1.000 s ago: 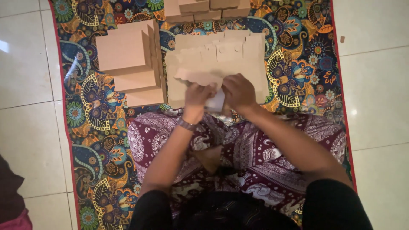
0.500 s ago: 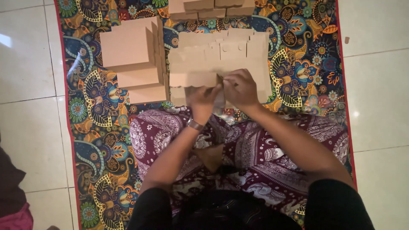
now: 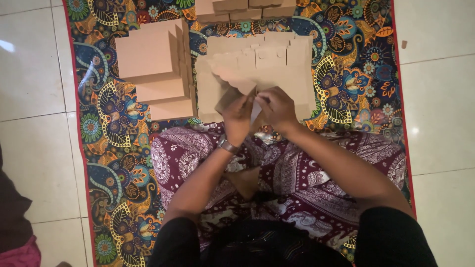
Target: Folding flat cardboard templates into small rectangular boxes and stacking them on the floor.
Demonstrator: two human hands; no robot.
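A bright patterned floor cloth [image 3: 114, 148] with a red edge lies over pale floor tiles [image 3: 34, 148]. At 11 o'clock on it stands a stepped stack of folded brown boxes [image 3: 156, 69]. At 12 o'clock, at the top edge, sit more brown boxes [image 3: 245, 9]. A maroon patterned garment [image 3: 307, 173] covers the crossed legs at 6 o'clock. At 8 o'clock, dark and pink cloth [image 3: 15, 232] shows at the left edge.

Home floor: tiles [image 3: 34, 89], patterned cloth [image 3: 114, 163]

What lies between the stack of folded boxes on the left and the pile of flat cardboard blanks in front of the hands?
Head view: nothing lies between the stack of folded boxes and the flat cardboard blanks; only a narrow strip of the patterned cloth shows there.
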